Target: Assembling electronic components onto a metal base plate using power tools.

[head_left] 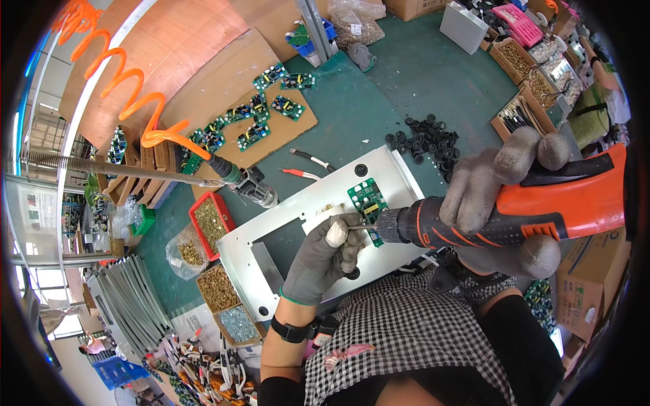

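Observation:
My right hand (487,189), in a grey glove, wraps round an orange and black cordless drill (542,216) lying sideways with its chuck to the left. A thin bit (364,227) runs from the chuck to my left hand (318,260), also gloved. Its fingers are pinched at the bit's tip; whatever they hold there is hidden. Both hands are over a white metal panel (271,243) with a rectangular cutout and black round feet. Beneath the bit, a green circuit board (367,199) sits on the panel, partly covered by the chuck.
Black rubber caps (426,142) lie heaped beyond the panel. Circuit boards (254,135) rest on cardboard at the far left. A second screwdriver (250,186) hangs on an orange coiled hose (149,101). Left of the panel are a red bin (211,223) and boxes of screws (218,289).

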`<act>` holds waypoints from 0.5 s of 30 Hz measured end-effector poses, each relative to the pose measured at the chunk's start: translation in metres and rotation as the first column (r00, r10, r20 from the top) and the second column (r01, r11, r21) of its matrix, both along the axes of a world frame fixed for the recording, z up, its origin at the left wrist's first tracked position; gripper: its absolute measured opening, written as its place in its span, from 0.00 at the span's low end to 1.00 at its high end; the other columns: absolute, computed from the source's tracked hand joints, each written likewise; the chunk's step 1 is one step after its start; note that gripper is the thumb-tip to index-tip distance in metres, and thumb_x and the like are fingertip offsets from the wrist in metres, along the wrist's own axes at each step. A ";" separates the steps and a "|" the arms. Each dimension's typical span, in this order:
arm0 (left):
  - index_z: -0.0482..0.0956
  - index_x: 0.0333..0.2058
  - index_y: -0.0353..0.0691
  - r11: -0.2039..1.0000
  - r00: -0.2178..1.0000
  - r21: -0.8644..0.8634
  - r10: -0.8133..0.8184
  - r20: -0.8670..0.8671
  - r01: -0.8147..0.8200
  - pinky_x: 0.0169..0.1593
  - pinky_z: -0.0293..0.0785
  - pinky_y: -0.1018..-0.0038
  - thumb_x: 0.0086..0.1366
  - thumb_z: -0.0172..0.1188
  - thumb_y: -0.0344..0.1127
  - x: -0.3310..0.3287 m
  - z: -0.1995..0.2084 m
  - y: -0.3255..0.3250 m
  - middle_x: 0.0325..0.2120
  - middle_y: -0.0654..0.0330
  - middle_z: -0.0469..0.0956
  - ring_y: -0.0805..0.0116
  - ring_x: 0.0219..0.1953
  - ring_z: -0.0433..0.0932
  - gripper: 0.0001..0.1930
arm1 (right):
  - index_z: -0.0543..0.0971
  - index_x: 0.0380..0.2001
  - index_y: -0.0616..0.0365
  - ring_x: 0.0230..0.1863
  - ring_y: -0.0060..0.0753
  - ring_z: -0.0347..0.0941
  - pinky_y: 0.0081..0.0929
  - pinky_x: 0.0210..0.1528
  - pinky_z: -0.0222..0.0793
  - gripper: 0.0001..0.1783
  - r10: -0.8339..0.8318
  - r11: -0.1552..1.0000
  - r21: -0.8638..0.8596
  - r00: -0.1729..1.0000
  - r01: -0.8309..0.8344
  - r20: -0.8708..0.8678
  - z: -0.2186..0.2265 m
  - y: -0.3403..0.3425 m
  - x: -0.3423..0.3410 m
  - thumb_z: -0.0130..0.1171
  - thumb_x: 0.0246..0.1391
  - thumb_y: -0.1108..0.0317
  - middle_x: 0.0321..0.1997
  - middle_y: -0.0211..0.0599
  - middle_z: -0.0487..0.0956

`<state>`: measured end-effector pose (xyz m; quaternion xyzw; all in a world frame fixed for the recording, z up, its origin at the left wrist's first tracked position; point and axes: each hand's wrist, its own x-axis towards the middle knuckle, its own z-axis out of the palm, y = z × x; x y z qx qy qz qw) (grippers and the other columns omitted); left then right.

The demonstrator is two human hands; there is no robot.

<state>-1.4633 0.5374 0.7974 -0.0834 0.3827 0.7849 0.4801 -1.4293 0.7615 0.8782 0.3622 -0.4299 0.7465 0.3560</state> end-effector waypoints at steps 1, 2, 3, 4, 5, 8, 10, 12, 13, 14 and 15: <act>0.70 0.42 0.39 1.000 1.000 0.000 0.000 0.002 0.000 0.18 0.61 0.86 0.53 0.65 0.43 -0.001 0.000 0.000 0.22 0.67 0.70 0.81 0.17 0.65 0.22 | 0.60 0.55 0.61 0.27 0.30 0.77 0.28 0.24 0.78 0.36 -0.005 1.000 -0.002 0.999 0.005 -0.042 -0.001 0.000 -0.003 0.64 0.45 0.61 0.45 0.48 0.71; 0.70 0.44 0.36 1.000 0.999 0.022 -0.016 -0.036 0.017 0.20 0.64 0.87 0.56 0.63 0.45 -0.001 0.000 -0.001 0.24 0.67 0.71 0.82 0.19 0.67 0.23 | 0.60 0.55 0.61 0.27 0.30 0.77 0.28 0.24 0.78 0.36 -0.005 1.000 -0.001 0.999 0.005 -0.040 0.000 0.001 -0.005 0.64 0.45 0.61 0.45 0.48 0.71; 0.70 0.46 0.34 0.998 0.997 0.044 -0.033 -0.074 0.036 0.21 0.66 0.88 0.58 0.60 0.47 -0.002 0.000 -0.002 0.25 0.67 0.71 0.83 0.21 0.68 0.24 | 0.60 0.55 0.62 0.27 0.30 0.77 0.27 0.24 0.78 0.36 -0.008 0.999 0.053 0.999 0.010 -0.044 0.002 0.002 -0.006 0.64 0.46 0.61 0.46 0.48 0.71; 0.70 0.46 0.34 0.998 0.997 0.045 -0.034 -0.073 0.038 0.21 0.66 0.88 0.58 0.60 0.47 -0.002 0.001 -0.001 0.25 0.67 0.71 0.83 0.21 0.68 0.24 | 0.60 0.56 0.62 0.28 0.30 0.77 0.26 0.23 0.78 0.37 -0.010 0.994 0.108 0.999 0.015 -0.049 0.003 0.002 -0.006 0.64 0.46 0.61 0.46 0.49 0.71; 0.70 0.46 0.34 0.998 0.997 0.047 -0.037 -0.072 0.040 0.21 0.65 0.88 0.58 0.60 0.47 -0.003 0.001 -0.001 0.25 0.67 0.71 0.83 0.21 0.68 0.24 | 0.60 0.56 0.62 0.28 0.30 0.77 0.26 0.23 0.78 0.37 -0.011 0.994 0.110 0.999 0.016 -0.048 0.004 0.002 -0.005 0.64 0.46 0.61 0.46 0.49 0.71; 0.71 0.46 0.34 0.997 0.995 0.059 -0.052 -0.084 0.057 0.20 0.65 0.88 0.58 0.60 0.47 -0.003 -0.002 -0.001 0.25 0.67 0.71 0.84 0.20 0.67 0.24 | 0.59 0.57 0.63 0.27 0.29 0.77 0.24 0.21 0.77 0.38 -0.061 0.992 0.113 0.998 0.063 -0.021 0.005 -0.001 0.003 0.64 0.46 0.61 0.46 0.49 0.71; 0.71 0.45 0.34 0.996 0.994 0.064 -0.053 -0.091 0.059 0.20 0.64 0.89 0.58 0.60 0.47 -0.005 -0.004 -0.002 0.26 0.67 0.71 0.84 0.20 0.67 0.23 | 0.58 0.57 0.63 0.26 0.29 0.77 0.24 0.21 0.77 0.39 -0.084 0.991 0.103 0.996 0.086 -0.025 0.005 -0.003 0.001 0.64 0.46 0.61 0.46 0.48 0.71; 0.71 0.45 0.34 0.997 0.998 0.055 -0.058 -0.038 0.060 0.19 0.62 0.88 0.58 0.60 0.48 -0.004 -0.004 -0.002 0.25 0.66 0.71 0.84 0.18 0.66 0.24 | 0.59 0.57 0.62 0.26 0.28 0.77 0.24 0.21 0.77 0.39 -0.054 0.992 0.114 0.998 0.057 -0.034 0.005 -0.002 -0.001 0.64 0.46 0.60 0.47 0.48 0.71; 0.71 0.45 0.34 0.997 0.998 0.058 -0.057 -0.039 0.059 0.19 0.62 0.88 0.58 0.60 0.48 -0.004 -0.004 -0.003 0.25 0.66 0.71 0.84 0.18 0.66 0.24 | 0.59 0.57 0.62 0.26 0.28 0.76 0.23 0.20 0.77 0.39 -0.027 0.992 0.126 0.999 0.033 -0.044 0.005 -0.001 -0.001 0.64 0.46 0.60 0.47 0.47 0.70; 0.71 0.44 0.34 0.995 0.996 0.065 -0.068 -0.051 0.072 0.19 0.62 0.89 0.58 0.60 0.49 -0.003 -0.006 -0.004 0.24 0.66 0.70 0.84 0.18 0.66 0.24 | 0.59 0.57 0.62 0.26 0.28 0.76 0.23 0.20 0.77 0.39 -0.026 0.991 0.128 0.999 0.032 -0.045 0.006 -0.001 -0.001 0.64 0.46 0.60 0.47 0.47 0.70; 0.71 0.43 0.34 0.994 0.995 0.071 -0.081 -0.064 0.086 0.19 0.61 0.89 0.57 0.60 0.50 -0.003 -0.007 -0.005 0.24 0.67 0.70 0.83 0.18 0.66 0.25 | 0.59 0.57 0.61 0.25 0.27 0.76 0.23 0.20 0.76 0.39 -0.017 0.990 0.140 0.999 0.024 -0.048 0.008 0.000 -0.001 0.65 0.45 0.60 0.48 0.47 0.70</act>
